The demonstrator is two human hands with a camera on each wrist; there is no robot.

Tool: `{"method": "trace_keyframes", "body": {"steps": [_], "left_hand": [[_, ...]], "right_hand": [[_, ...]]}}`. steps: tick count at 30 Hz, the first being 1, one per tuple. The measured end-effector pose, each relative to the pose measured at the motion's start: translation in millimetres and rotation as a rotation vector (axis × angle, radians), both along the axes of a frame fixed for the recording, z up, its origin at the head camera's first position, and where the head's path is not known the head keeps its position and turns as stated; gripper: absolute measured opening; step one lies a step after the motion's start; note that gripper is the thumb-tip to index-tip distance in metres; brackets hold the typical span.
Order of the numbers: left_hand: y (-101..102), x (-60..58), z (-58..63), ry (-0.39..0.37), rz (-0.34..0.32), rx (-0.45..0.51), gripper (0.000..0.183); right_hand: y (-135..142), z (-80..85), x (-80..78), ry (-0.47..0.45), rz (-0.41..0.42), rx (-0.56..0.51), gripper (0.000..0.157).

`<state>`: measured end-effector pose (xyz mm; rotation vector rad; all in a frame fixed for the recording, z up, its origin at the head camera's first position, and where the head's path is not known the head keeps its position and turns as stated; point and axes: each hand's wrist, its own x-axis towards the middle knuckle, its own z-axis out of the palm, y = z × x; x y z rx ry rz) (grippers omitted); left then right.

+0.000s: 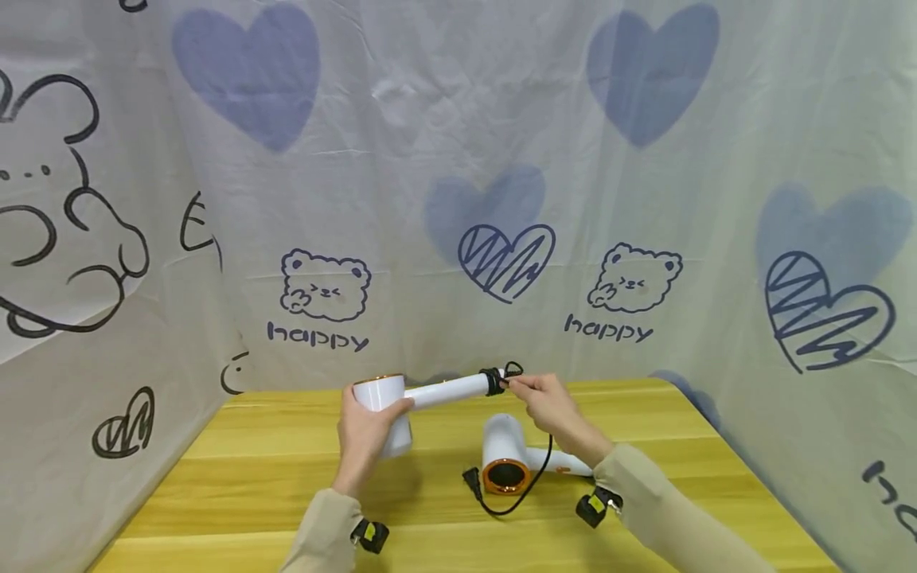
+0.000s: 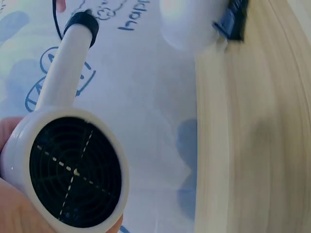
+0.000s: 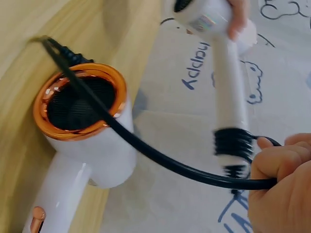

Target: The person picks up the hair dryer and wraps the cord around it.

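Observation:
My left hand point(image 1: 364, 434) grips a white hair dryer point(image 1: 444, 392) around its barrel, lifted above the table with the handle pointing right. Its dark round grille point(image 2: 75, 172) faces the left wrist camera. Black cord point(image 3: 233, 143) is coiled around the handle's end. There my right hand point(image 1: 555, 406) pinches the cord, and a loose length of it hangs down to a plug point(image 1: 471, 480) near the table. A second white hair dryer point(image 1: 504, 438) with an orange-copper ring lies on the table below, its handle pointing right.
The yellow wood-grain table point(image 1: 236, 477) ends at a white curtain point(image 1: 401, 199) printed with hearts and bears, which surrounds it at the back and sides. The loose cord crosses in front of the second dryer.

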<state>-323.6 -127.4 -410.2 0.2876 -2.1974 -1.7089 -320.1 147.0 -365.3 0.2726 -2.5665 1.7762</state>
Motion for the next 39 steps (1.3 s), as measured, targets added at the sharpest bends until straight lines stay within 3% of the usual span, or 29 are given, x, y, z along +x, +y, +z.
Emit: {"method": "trace_keyframes", "body": {"steps": [6, 10, 13, 17, 20, 27, 31, 39], "left_hand": [[3.9, 0.2, -0.4, -0.001, 0.017, 0.162, 0.094], [6.1, -1.2, -3.2, 0.003, 0.016, 0.309, 0.094], [5.3, -3.0, -5.4, -0.007, 0.013, 0.392, 0.094], [2.7, -6.0, -6.9, -0.021, 0.017, 0.467, 0.095], [1.8, -7.6, -7.1, -0.028, 0.005, 0.519, 0.093], [5.4, -9.5, -6.2, -0.035, -0.084, 0.567, 0.081], [8.1, -10.6, -5.3, -0.045, -0.103, 0.568, 0.082], [14.2, -6.9, -10.6, -0.083, -0.173, 0.588, 0.072]], "right_hand": [[-5.9, -15.6, 4.5, 0.235, 0.026, 0.200, 0.036], [-5.4, -22.2, 7.0, 0.282, 0.068, 0.243, 0.035], [-1.1, -24.9, 6.8, 0.205, 0.146, 0.152, 0.033], [12.5, -27.5, 1.2, -0.077, 0.305, -0.156, 0.035], [25.4, -30.2, -5.9, -0.225, 0.339, -0.290, 0.032], [41.4, -34.7, -14.0, -0.259, 0.268, -0.230, 0.027], [40.4, -32.2, -17.0, -0.262, 0.176, -0.158, 0.028], [35.4, -31.7, -26.0, -0.284, 0.091, -0.030, 0.033]]}}
